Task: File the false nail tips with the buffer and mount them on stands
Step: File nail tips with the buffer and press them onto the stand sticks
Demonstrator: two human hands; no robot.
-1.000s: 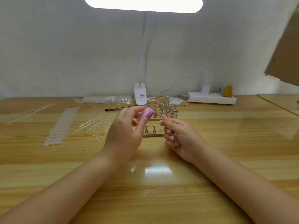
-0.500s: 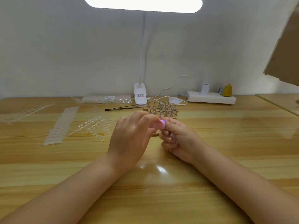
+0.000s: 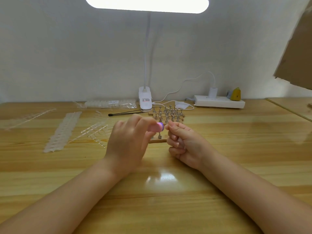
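My left hand (image 3: pixel 128 142) grips a small pink and purple buffer (image 3: pixel 157 127) between thumb and fingers, held above the table. Its purple end points at my right hand (image 3: pixel 184 146), whose curled fingers pinch something tiny at the fingertips; the nail tip itself is too small to make out. Just behind both hands lies a wooden strip (image 3: pixel 157 141) with two metal stands (image 3: pixel 159 136) showing. Farther back, several metal stands (image 3: pixel 167 114) sit in rows on wooden bases.
Clear nail tip strips (image 3: pixel 62 132) and loose plastic sprues (image 3: pixel 94 132) lie at the left. A bag of tips (image 3: pixel 109 103), a black tool (image 3: pixel 125 113), a clamp lamp (image 3: pixel 145 100) and a power strip (image 3: pixel 219 102) line the back edge.
The buffer swung right against my right fingertips, then drew back a little to the left. My right hand stayed almost in place.
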